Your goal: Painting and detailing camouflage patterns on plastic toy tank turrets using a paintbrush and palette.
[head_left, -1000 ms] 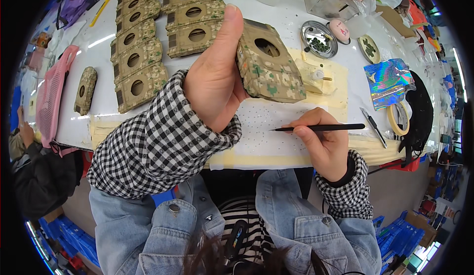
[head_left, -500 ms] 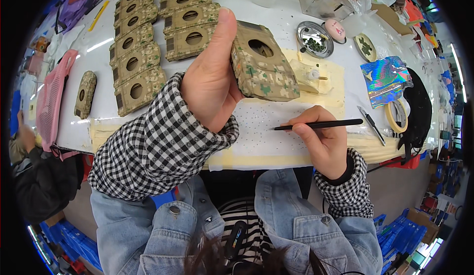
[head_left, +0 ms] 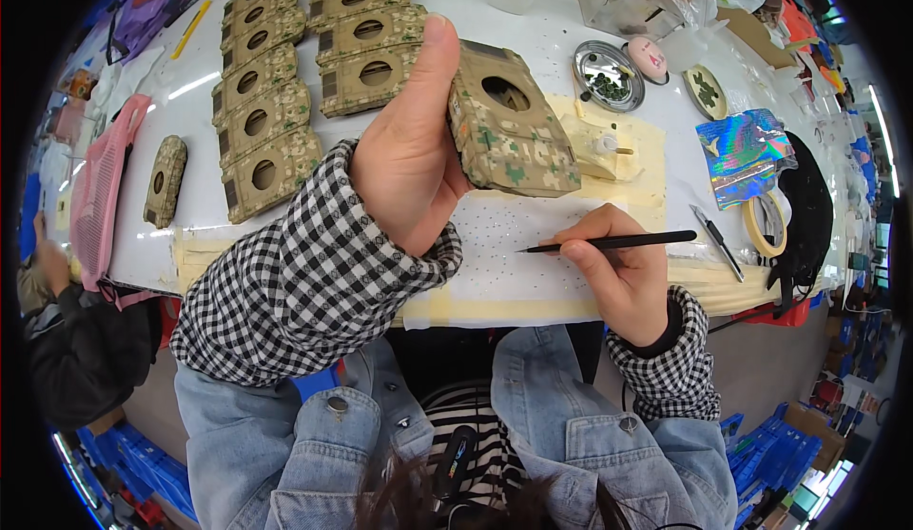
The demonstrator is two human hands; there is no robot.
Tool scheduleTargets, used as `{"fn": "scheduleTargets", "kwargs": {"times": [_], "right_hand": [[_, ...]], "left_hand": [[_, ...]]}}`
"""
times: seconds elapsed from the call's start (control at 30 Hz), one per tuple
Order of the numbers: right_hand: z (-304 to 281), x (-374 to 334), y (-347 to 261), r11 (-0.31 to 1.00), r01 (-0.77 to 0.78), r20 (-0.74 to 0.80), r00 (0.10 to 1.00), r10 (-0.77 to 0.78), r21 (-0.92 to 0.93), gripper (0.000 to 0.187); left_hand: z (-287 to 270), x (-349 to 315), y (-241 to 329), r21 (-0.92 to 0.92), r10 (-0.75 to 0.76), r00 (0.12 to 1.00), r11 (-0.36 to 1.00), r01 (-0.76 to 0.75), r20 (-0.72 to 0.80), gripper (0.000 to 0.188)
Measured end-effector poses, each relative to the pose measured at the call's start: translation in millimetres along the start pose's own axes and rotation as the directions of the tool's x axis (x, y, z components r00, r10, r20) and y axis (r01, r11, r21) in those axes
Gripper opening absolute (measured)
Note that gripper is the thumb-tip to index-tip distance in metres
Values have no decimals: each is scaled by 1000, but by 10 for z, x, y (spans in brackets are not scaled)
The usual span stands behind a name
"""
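Observation:
My left hand (head_left: 407, 164) holds up a camouflage model tank hull (head_left: 518, 135), gripped along its left side with the thumb raised. A round hole opens in its top. Lower and to the right, my right hand (head_left: 623, 269) pinches slim black tweezers (head_left: 637, 240). Their pointed tip is at the white sheet (head_left: 475, 288), among many tiny dark specks. Whether the tip grips a speck is too small to tell. Rows of similar hulls (head_left: 255, 123) stand on the table at the left, and a single one (head_left: 165, 181) lies farther left.
Behind the held hull sits a yellowish block (head_left: 609, 150) with a white knob. A round metal dish (head_left: 609, 74) with small green parts, a lid (head_left: 704, 91) with more parts, a shiny pouch (head_left: 742, 154), a tape roll (head_left: 764, 226) and a pen (head_left: 716, 242) lie rightward. A pink basket (head_left: 103, 192) stands left.

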State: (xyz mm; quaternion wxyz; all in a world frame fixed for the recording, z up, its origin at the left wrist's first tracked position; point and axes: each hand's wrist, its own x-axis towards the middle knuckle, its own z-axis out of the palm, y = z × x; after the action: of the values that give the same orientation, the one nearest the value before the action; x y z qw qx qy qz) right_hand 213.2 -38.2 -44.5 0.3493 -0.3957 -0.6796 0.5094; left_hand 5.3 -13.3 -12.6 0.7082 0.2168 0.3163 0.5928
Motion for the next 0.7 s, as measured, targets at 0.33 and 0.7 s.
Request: {"fn": "scheduleTargets", "kwargs": {"times": [0.33,0.7], "right_hand": [[-32,1,-20,1000,-16,18,1000,17,-27,8],[-258,30,-276,994,87,-116,989,-95,-71,14]], "left_hand": [[-7,3,1,11,-1,1000,1000,1,-8,61],[4,-10,29,104,22,999,994,-26,31,54]]}}
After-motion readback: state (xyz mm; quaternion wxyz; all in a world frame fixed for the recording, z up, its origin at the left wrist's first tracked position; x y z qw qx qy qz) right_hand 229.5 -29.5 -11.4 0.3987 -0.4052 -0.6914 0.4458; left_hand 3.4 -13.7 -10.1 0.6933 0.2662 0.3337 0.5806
